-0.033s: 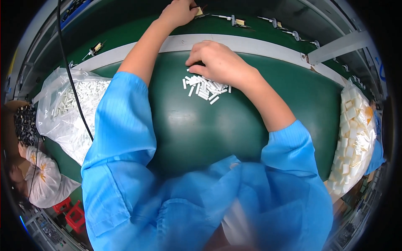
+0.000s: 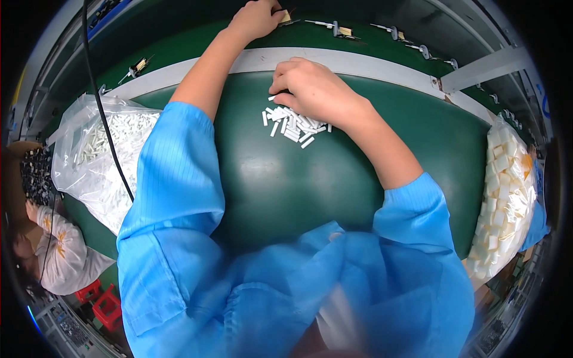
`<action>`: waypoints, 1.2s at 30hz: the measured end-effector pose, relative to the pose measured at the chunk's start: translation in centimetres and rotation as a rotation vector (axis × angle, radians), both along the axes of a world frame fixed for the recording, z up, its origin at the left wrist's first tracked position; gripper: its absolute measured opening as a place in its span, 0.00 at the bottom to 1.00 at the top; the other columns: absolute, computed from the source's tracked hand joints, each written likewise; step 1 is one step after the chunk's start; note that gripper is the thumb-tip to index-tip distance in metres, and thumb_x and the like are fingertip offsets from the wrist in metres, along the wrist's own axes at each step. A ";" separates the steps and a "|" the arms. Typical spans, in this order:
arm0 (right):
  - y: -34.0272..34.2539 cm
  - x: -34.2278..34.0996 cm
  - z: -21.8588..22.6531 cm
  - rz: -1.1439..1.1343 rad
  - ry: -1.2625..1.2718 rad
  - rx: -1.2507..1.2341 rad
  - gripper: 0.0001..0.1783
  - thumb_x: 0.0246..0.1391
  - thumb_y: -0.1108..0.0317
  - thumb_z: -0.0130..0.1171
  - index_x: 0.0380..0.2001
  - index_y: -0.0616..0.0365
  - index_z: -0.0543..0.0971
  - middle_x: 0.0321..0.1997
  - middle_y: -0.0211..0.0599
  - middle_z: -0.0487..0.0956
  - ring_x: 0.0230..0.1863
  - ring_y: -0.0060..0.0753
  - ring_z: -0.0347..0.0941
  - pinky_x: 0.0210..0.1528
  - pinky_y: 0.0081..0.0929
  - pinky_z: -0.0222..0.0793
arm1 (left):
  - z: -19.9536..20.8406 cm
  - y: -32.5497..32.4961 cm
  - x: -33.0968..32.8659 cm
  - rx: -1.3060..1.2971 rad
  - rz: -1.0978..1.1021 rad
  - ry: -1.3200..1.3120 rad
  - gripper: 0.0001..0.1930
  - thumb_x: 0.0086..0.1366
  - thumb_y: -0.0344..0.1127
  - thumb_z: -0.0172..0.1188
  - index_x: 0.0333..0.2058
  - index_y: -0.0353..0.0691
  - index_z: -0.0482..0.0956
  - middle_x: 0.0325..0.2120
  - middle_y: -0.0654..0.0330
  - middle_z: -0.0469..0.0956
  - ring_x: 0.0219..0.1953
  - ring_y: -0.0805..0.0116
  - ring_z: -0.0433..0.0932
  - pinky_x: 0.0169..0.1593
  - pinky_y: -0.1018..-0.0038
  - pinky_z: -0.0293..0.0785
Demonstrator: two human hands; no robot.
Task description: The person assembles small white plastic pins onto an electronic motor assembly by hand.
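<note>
At the far side, my left hand (image 2: pixel 255 20) reaches across a white rail (image 2: pixel 262 58) onto a green strip. Its fingers are closed on a small part with a yellow block (image 2: pixel 286 16) and dark leads. My right hand (image 2: pixel 310 88) is over the green tabletop (image 2: pixel 286 191), just above a loose pile of short white tubes (image 2: pixel 292 125). Between its thumb and fingers, one white tube (image 2: pixel 272 98) shows its end. The tips of both hands are partly hidden.
Similar parts with yellow blocks (image 2: pixel 343 31) lie spaced along the strip. On the left is a clear bag of white tubes (image 2: pixel 113 143), crossed by a black cable (image 2: pixel 106 122). A bag of cream-coloured blocks (image 2: pixel 504 191) stands right. Another person (image 2: pixel 68 250) sits at far left.
Slightly more of the white tube shows at my right fingertips. Both hands have otherwise hardly moved; the whole view has shifted a little.
</note>
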State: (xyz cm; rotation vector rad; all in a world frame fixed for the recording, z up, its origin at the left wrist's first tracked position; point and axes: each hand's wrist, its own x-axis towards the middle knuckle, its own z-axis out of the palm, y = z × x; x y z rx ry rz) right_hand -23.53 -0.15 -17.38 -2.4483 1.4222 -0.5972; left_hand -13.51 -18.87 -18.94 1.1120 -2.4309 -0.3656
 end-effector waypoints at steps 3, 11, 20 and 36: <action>0.1 -0.1 -0.3 -0.003 0.213 -0.078 0.06 0.48 0.71 0.59 0.29 0.61 0.81 0.32 0.36 0.78 0.41 0.39 0.73 0.41 0.35 0.72 | -0.8 0.9 1.6 -0.140 -0.282 0.498 0.12 0.61 0.40 0.54 0.36 0.39 0.79 0.35 0.48 0.78 0.41 0.48 0.76 0.46 0.59 0.72; -0.2 1.1 0.5 -0.082 -0.127 -0.121 0.05 0.46 0.76 0.57 0.29 0.63 0.79 0.30 0.44 0.79 0.36 0.48 0.76 0.40 0.38 0.74 | 1.8 -8.1 20.4 -0.036 0.575 -0.596 0.19 0.59 0.40 0.51 0.50 0.48 0.75 0.49 0.50 0.75 0.51 0.51 0.74 0.51 0.55 0.71; -1.6 -1.2 -1.5 -0.237 -0.358 -0.034 0.12 0.51 0.71 0.59 0.40 0.62 0.80 0.34 0.44 0.81 0.31 0.36 0.78 0.39 0.28 0.73 | 3.3 -7.4 23.1 0.177 0.390 -0.701 0.19 0.52 0.33 0.58 0.44 0.39 0.79 0.39 0.48 0.80 0.41 0.52 0.79 0.48 0.65 0.74; -3.7 -2.8 -3.3 -0.497 -0.731 0.235 0.15 0.46 0.61 0.65 0.32 0.61 0.82 0.26 0.36 0.82 0.24 0.23 0.76 0.30 0.21 0.72 | -1.7 3.8 -0.2 1.464 -0.459 1.614 0.05 0.70 0.32 0.43 0.36 0.38 0.67 0.27 0.60 0.70 0.20 0.76 0.61 0.20 0.82 0.58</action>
